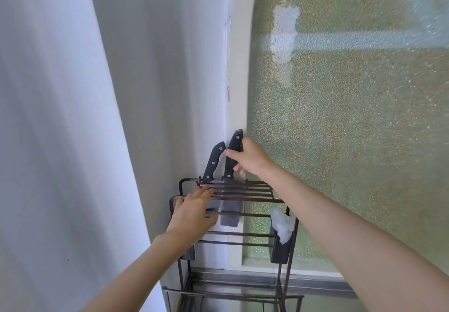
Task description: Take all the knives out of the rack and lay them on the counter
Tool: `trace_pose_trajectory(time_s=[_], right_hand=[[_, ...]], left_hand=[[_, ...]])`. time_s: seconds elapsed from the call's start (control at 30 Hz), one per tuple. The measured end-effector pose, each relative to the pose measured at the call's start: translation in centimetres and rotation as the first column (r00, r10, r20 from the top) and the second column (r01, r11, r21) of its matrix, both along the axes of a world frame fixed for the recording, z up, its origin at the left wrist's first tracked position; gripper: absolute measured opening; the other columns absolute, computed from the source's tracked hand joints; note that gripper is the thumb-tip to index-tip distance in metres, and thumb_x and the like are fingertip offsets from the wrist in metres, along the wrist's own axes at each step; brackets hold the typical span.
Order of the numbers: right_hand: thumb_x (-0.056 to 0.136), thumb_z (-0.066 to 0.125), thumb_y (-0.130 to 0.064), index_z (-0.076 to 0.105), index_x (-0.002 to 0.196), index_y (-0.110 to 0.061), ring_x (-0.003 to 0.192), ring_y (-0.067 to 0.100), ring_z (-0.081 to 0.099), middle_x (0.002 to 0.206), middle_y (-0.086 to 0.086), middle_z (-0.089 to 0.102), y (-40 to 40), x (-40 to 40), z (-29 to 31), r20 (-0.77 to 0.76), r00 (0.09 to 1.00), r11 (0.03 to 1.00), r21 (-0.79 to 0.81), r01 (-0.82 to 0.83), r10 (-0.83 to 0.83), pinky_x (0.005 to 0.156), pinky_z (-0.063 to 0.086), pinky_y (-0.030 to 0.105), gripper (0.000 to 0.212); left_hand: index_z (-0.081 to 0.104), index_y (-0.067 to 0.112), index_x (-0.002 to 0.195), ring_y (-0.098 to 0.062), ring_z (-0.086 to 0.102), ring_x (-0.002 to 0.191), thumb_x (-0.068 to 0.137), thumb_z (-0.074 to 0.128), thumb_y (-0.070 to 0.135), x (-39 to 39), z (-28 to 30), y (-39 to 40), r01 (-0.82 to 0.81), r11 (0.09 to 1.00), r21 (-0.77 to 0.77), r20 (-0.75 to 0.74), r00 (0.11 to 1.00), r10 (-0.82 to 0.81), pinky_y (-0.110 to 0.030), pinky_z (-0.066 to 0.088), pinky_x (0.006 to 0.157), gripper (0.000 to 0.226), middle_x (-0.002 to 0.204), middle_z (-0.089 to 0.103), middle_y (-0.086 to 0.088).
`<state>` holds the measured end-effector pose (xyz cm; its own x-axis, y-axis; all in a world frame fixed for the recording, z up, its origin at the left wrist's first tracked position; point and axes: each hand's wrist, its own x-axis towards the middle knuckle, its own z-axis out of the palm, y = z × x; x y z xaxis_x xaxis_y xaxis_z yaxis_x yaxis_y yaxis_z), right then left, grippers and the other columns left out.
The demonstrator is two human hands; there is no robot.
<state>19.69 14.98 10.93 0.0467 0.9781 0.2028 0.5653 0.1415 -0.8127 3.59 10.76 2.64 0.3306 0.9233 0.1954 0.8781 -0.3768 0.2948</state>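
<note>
Two knives stand handle-up in the rack (233, 193), long axes near vertical. Our right hand (247, 157) is at the taller knife (233, 156), fingers (230, 152) spread around its handle, not yet closed. Our left hand (192, 211) lies flat, fingers spread, on the rack below the shorter knife (213, 162).

A wire rack (233, 191) stands in the corner, with a wall (60, 117) on its left and a textured window pane (352, 129) behind and to its right. Two knives stand in the far slots of the rack's top, handles up and tilted right: the left knife (213, 162) just beside the right knife (233, 153). The right hand (250, 157) is at the right knife's handle, the thumb across its near side. The left hand (192, 212) lies against the rack's near left corner. A crumpled plastic bag (283, 224) sits in a holder (281, 248) on the rack's right side, below the top bars.
</note>
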Motion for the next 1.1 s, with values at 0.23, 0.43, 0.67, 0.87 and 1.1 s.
trace_pose_trajectory(time_s=[0.23, 0.43, 0.67, 0.87, 1.1], right_hand=[[0.087, 0.057, -0.02, 0.051, 0.101, -0.005, 0.065, 0.026, 0.066, 0.093, 0.01, 0.063, -1.7, 1.5, 3.5, -0.043, 0.998, 0.996, 0.086, 0.038, -0.035, 0.07, 0.059, 0.04, 0.022], [0.086, 0.059, -0.02, 0.051, 0.103, -0.005, 0.059, 0.025, 0.064, 0.094, 0.014, 0.065, -3.4, 2.9, 7.1, -0.144, 0.982, 0.978, 0.15, 0.145, -0.123, 0.066, 0.058, 0.037, 0.023], [0.085, 0.06, -0.021, 0.05, 0.096, -0.008, 0.062, 0.028, 0.065, 0.094, 0.016, 0.066, -6.7, 5.2, 11.2, -0.207, 0.966, 0.949, 0.241, 0.203, -0.154, 0.071, 0.059, 0.04, 0.019], [0.086, 0.061, -0.02, 0.05, 0.102, -0.01, 0.065, 0.024, 0.066, 0.095, 0.01, 0.065, -11.0, 8.7, 13.8, -0.287, 0.951, 0.921, 0.327, 0.212, -0.117, 0.074, 0.059, 0.036, 0.022], [0.087, 0.058, -0.011, 0.054, 0.088, -0.017, 0.072, 0.017, 0.066, 0.093, 0.007, 0.063, -18.1, 15.1, 9.8, -0.324, 0.946, 0.913, 0.381, 0.145, -0.015, 0.073, 0.058, 0.026, 0.007]], left_hand=[[0.024, 0.02, 0.143, -0.021, 0.025, 0.14, 0.088, 0.052, 0.031, 0.0, 0.4, -0.1, 0.004, 1.0, -0.029, -0.029, 1.0, -0.005, -0.041, 0.017, 0.115, 0.063, 0.156, 0.021, 0.0], [0.02, 0.018, 0.145, -0.02, 0.021, 0.143, 0.087, 0.052, 0.034, 0.0, 0.6, -0.2, 0.005, 0.998, -0.07, -0.081, 0.997, -0.011, -0.042, 0.016, 0.116, 0.068, 0.157, 0.016, -0.002], [0.027, 0.016, 0.142, -0.022, 0.024, 0.141, 0.085, 0.055, 0.036, 0.9, 2.1, -0.5, -0.046, 0.993, -0.108, -0.118, 0.992, 0.033, -0.05, 0.02, 0.114, 0.067, 0.156, 0.022, -0.004], [0.063, 0.01, 0.103, -0.024, 0.066, 0.09, 0.091, 0.05, 0.035, 5.8, 6.5, -2.2, 0.027, 0.996, -0.081, 0.445, 0.896, 0.012, -0.038, 0.05, 0.091, 0.031, 0.108, 0.069, -0.01], [0.056, 0.009, 0.097, -0.013, 0.071, 0.063, 0.089, 0.037, 0.058, 14.6, 10.3, -4.9, 0.561, 0.685, -0.466, 0.884, 0.253, 0.394, -0.026, 0.056, 0.057, 0.053, 0.087, 0.069, -0.007]])
